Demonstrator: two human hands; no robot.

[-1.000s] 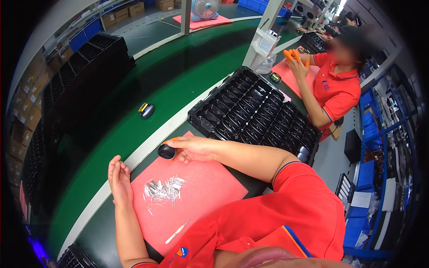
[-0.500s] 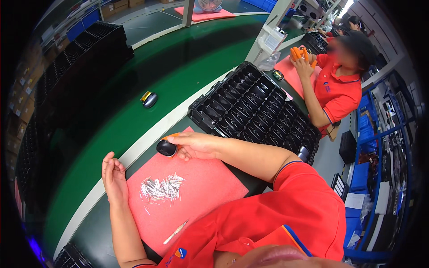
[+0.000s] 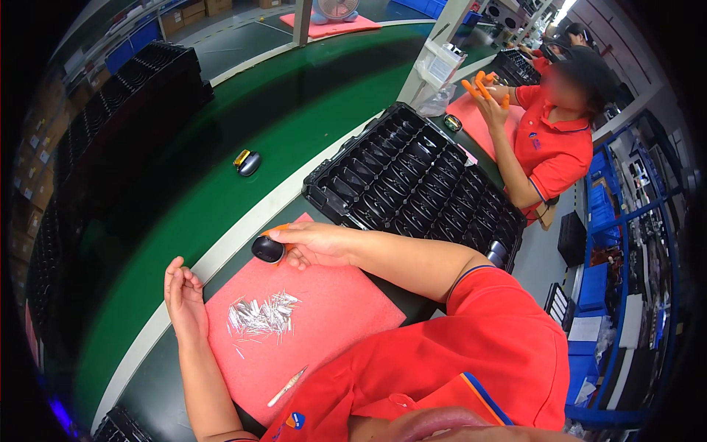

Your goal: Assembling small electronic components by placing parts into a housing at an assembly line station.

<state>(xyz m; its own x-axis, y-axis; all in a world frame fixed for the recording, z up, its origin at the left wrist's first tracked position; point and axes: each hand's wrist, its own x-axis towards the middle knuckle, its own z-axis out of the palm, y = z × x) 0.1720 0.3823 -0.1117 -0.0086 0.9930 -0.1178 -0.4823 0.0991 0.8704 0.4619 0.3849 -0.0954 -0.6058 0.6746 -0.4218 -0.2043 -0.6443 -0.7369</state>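
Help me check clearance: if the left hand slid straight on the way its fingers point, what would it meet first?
Probably the white belt edge just beyond the left hand, then the green belt; depth is hard to judge.

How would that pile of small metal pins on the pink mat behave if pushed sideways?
The metal pins lie loose in a heap, so they would probably scatter, not slide together. They look thin and round, so some may roll. The foam-like pink mat might slow them. The left hand rests beside the pile.
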